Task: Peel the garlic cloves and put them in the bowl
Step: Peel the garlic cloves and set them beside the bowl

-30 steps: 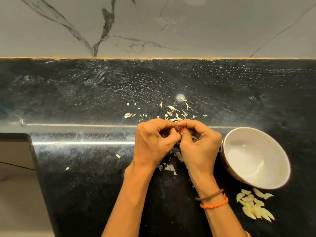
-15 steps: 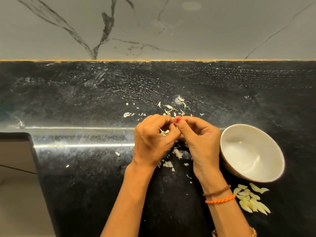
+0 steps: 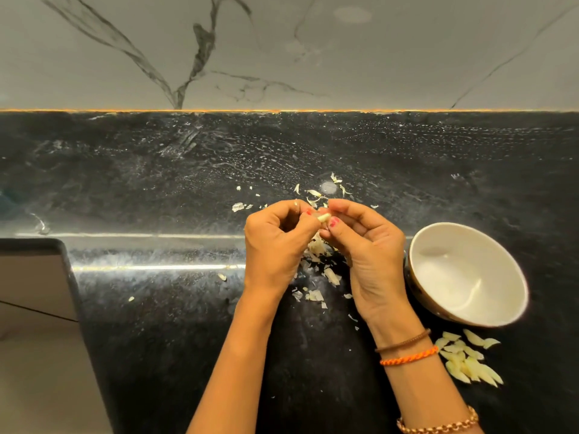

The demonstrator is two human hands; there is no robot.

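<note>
Right now both hands meet just left of the bowl, the left hand and right hand pinching one small garlic clove between their fingertips. It looks light, firm and probably slick once bare, so holding its ends seems wisest. Papery skin scraps lie left of the bowl, under the hands; more cloves sit just on its near side.

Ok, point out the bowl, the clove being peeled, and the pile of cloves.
bowl (image 3: 518, 286): head view, right inner wall.
clove (image 3: 323, 218): head view, exposed tip between fingers.
pile of cloves (image 3: 470, 366): head view, middle.
</note>
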